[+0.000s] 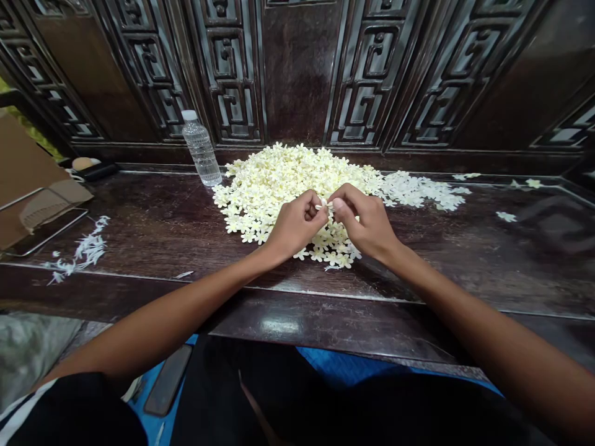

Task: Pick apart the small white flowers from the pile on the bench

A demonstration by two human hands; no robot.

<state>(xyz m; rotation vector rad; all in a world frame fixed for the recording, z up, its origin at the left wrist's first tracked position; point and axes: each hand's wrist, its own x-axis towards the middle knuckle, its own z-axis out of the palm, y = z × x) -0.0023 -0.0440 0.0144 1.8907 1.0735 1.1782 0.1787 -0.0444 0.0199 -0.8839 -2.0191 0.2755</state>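
Note:
A wide heap of pale yellow-white flowers [279, 176] lies on the dark wooden bench [153, 229]. Over the front of this heap, my two hands meet fingertip to fingertip. The fingers of my left hand [300, 224] are curled and pinch a small white flower [324, 203]. From the other side, my right hand [365, 217] pinches at the same flower between thumb and forefinger. My fingers hide most of that flower. Loose flowers [332, 255] spread out just below my wrists, toward the bench's front edge.
A clear plastic bottle [202, 148] stands left of the heap. Thin white pieces [83, 251] lie at far left near a cardboard box [32, 167] and a wire stand. Whiter flowers [425, 189] trail rightward. A carved wooden panel [300, 74] rises behind. A phone [168, 379] lies below.

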